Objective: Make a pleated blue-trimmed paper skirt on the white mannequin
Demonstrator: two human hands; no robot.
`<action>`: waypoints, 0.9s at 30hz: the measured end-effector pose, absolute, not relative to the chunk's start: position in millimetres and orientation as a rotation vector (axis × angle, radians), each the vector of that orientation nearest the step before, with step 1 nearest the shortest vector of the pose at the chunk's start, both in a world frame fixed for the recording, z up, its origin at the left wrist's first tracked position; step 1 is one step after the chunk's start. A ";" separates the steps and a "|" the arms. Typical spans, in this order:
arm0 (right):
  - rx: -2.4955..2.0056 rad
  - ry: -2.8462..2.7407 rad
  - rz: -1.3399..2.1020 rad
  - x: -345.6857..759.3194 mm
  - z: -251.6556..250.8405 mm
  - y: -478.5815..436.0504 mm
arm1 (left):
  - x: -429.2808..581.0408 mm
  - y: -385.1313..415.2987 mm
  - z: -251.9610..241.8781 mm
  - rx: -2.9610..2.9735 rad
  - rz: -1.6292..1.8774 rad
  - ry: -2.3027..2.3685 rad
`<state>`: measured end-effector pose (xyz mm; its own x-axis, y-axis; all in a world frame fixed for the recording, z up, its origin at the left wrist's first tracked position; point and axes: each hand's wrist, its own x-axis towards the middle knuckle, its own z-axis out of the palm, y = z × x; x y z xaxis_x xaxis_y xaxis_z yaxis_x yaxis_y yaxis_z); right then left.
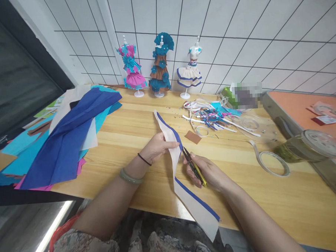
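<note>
My left hand (157,147) pinches a long white paper strip with a blue edge (188,197) near its upper part, fingers closed on it. The strip runs from the table down past the front edge towards my lap. My right hand (207,172) grips small yellow-handled scissors (194,165), whose dark blades touch the strip's blue edge just below my left fingers. Both hands hover over the wooden table (243,197).
Blue, teal, white and pink paper sheets (65,141) are piled at the left. Three small dress-form mannequins (159,63) stand by the tiled wall. Paper scraps (212,116), a brown piece (193,137), tape rolls (272,163) and a glass jar (310,147) lie at the right.
</note>
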<state>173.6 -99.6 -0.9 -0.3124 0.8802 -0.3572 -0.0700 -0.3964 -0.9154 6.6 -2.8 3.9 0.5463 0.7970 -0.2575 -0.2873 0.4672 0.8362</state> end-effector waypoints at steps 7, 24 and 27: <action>-1.267 -1.101 1.700 171.7 0.4 -98.7 | 12.8 -10.4 2.8 0.889 0.699 0.681; -1.374 -1.314 1.487 164.7 -0.6 -96.3 | 17.7 -16.3 2.5 0.879 0.635 0.700; -1.371 -1.305 1.474 165.2 -4.1 -95.8 | 19.4 -17.7 1.6 0.880 0.628 0.692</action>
<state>165.2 -95.8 -4.1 -0.1693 0.9554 -0.2420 0.1247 -0.2228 -0.9668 19.4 -17.7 1.6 0.6199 0.7344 -0.2766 -0.2047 0.4916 0.8464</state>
